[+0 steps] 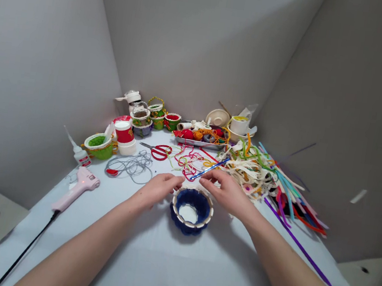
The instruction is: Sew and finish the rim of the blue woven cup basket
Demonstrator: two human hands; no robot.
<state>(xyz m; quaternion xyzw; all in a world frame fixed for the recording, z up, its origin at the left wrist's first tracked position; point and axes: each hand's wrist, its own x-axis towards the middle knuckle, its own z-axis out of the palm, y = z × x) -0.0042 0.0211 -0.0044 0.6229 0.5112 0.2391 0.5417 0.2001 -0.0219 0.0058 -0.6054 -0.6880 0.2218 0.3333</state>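
Note:
A small dark blue bowl-shaped basket (pixel 188 230) with a scalloped outside, a white beaded-looking rim and a white bottom stands upright on the table. At its upper left is my left hand (pixel 162 187), fingers loosely bent, close to the rim; whether they touch it I cannot tell. My right hand (pixel 224 191) hovers by the upper right of the rim, fingers curved, nothing clearly held. Just beyond its fingertips lies a shiny blue strip (pixel 210 168), and contact with it is unclear. Loose red and pink yarn (pixel 188 159) spreads behind the basket.
Red-handled scissors (pixel 161 152), a tangle of grey cord (pixel 131 165), a pink glue gun (pixel 78 188) and a glue bottle (pixel 81 156) lie left. Small decorated baskets (pixel 140 119) and a metal tray (pixel 200 143) of yarn stand behind. Coloured strips (pixel 285 194) pile up right.

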